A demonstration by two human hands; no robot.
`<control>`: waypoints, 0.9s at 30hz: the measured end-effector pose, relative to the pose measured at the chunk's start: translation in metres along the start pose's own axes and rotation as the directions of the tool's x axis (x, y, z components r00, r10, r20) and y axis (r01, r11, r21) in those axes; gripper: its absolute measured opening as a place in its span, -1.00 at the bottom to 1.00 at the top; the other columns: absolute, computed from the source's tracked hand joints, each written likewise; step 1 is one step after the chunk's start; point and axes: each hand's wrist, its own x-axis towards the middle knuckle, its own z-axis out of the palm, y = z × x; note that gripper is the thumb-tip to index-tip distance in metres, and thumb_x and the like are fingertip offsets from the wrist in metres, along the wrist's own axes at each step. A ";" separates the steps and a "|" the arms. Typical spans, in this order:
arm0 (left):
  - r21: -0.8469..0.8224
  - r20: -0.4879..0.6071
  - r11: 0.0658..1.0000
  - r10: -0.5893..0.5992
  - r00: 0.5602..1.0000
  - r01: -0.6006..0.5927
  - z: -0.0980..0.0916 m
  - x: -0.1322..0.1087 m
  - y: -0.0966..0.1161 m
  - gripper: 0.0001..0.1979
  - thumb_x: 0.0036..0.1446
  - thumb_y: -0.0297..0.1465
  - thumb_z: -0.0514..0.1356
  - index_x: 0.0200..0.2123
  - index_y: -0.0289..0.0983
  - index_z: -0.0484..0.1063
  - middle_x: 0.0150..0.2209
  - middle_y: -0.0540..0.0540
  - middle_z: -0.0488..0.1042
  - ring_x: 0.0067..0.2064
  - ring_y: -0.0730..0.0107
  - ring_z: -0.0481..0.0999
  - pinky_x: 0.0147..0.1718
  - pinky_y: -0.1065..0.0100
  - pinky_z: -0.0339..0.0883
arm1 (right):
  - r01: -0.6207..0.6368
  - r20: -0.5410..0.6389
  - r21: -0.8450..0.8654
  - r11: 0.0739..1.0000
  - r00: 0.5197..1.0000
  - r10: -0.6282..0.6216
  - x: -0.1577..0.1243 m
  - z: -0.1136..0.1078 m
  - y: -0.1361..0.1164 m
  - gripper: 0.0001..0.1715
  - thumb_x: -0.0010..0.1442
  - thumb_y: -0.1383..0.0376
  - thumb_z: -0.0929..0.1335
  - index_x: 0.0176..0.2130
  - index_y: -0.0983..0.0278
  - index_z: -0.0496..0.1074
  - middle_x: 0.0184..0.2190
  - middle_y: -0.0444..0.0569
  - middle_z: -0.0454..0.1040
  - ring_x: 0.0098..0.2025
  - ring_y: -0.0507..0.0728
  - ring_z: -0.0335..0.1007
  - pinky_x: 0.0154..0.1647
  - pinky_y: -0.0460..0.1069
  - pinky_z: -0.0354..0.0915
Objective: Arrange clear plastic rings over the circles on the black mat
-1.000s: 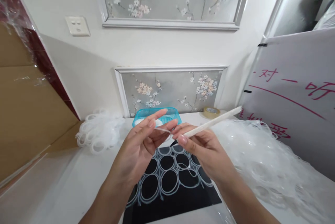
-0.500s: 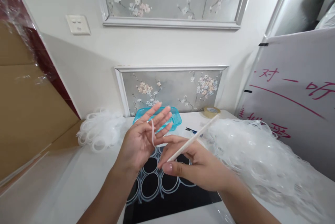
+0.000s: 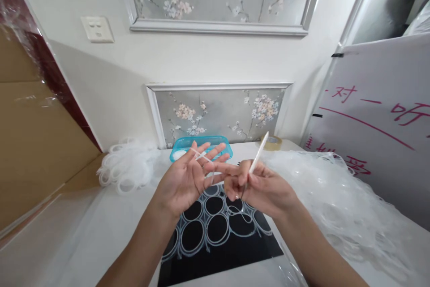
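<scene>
Both hands meet at the centre of the frame, above a black mat (image 3: 235, 251) that carries a sheet of clear joined rings (image 3: 215, 224). Left hand (image 3: 186, 179) is open, palm up and fingers spread, with a thin clear strip (image 3: 200, 154) lying across the fingers rather than gripped. Right hand (image 3: 260, 188) is curled closed around a white stick (image 3: 258, 157), which points up and slightly right; its forefinger reaches over to touch the left fingertips beside the strip. Just behind the hands, against the wall, sits a blue tray (image 3: 220, 141), with a tape roll (image 3: 276, 142) to its right. A pile of loose rings (image 3: 126, 166) lies at centre left, and a heap of clear plastic (image 3: 339, 206) fills the lower right, below a board (image 3: 379, 143) with red writing. Cardboard (image 3: 33, 143) leans along the left edge.
</scene>
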 end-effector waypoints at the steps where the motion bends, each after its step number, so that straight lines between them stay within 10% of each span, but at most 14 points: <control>1: -0.031 -0.014 0.999 -0.026 1.000 0.026 0.002 -0.001 0.000 -0.50 0.36 -0.26 -0.12 0.28 -0.35 -0.10 0.17 -0.30 0.28 0.09 0.10 0.42 -0.13 0.17 0.48 | -0.026 -0.009 0.061 0.998 1.000 0.027 0.000 -0.001 -0.001 -0.77 0.02 0.08 0.46 -0.45 0.18 0.48 -0.07 -0.05 0.50 -0.44 -0.02 0.36 -0.36 -0.05 0.30; 8: -0.095 -0.139 0.995 0.001 0.990 -0.015 0.012 -0.007 -0.005 -0.57 0.34 -0.33 -0.12 0.22 -0.34 0.00 0.18 -0.32 0.25 0.11 0.14 0.40 -0.06 0.15 0.44 | -0.077 -0.087 0.253 0.964 0.991 0.102 0.003 0.002 0.003 -0.70 0.00 0.05 0.44 -0.48 0.18 0.36 -0.15 -0.07 0.52 -0.45 -0.02 0.32 -0.33 -0.04 0.30; 13: 0.140 -0.145 0.944 0.318 0.937 -0.299 -0.010 0.010 -0.002 -0.74 0.26 -0.30 0.05 -0.03 -0.29 0.27 -0.12 -0.16 0.52 -0.15 0.28 0.57 -0.13 0.29 0.46 | -0.035 -0.274 0.093 0.995 0.960 0.060 0.002 -0.001 -0.010 -0.79 0.06 0.09 0.41 -0.39 0.17 0.42 -0.07 -0.06 0.47 -0.28 0.06 0.41 -0.26 0.00 0.33; 17: 0.699 -0.073 0.605 0.591 0.803 -0.381 -0.057 0.058 0.007 -0.66 0.05 -0.26 0.26 -0.16 -0.31 0.31 -0.57 0.03 0.45 -0.56 0.45 0.46 -0.45 0.41 0.41 | 0.129 -0.442 -0.060 0.990 0.886 -0.143 -0.009 -0.014 -0.034 -0.90 0.10 0.15 0.38 -0.37 0.11 0.47 -0.20 -0.13 0.48 -0.34 0.04 0.37 -0.28 -0.01 0.32; 19: 0.903 -0.086 0.368 0.661 0.746 -0.222 -0.081 0.093 0.012 -0.64 0.13 -0.21 0.16 -0.09 -0.29 0.23 -0.53 0.05 0.44 -0.65 0.55 0.33 -0.59 0.47 0.29 | 0.196 -0.480 -0.129 0.972 0.845 -0.234 -0.016 -0.021 -0.044 -0.92 0.09 0.16 0.40 -0.40 0.10 0.47 -0.32 -0.14 0.46 -0.38 0.04 0.33 -0.31 -0.02 0.32; 27: 0.994 -0.008 0.102 0.328 0.945 -0.027 -0.108 0.212 -0.012 -0.60 -0.08 -0.48 0.33 -0.16 -0.30 0.28 -0.50 0.07 0.46 -0.56 0.50 0.40 -0.53 0.47 0.26 | 0.273 -0.550 -0.347 0.897 0.716 -0.431 -0.029 -0.036 -0.061 -0.96 0.07 0.17 0.42 -0.41 0.04 0.50 -0.37 -0.14 0.45 -0.38 0.06 0.32 -0.34 0.01 0.29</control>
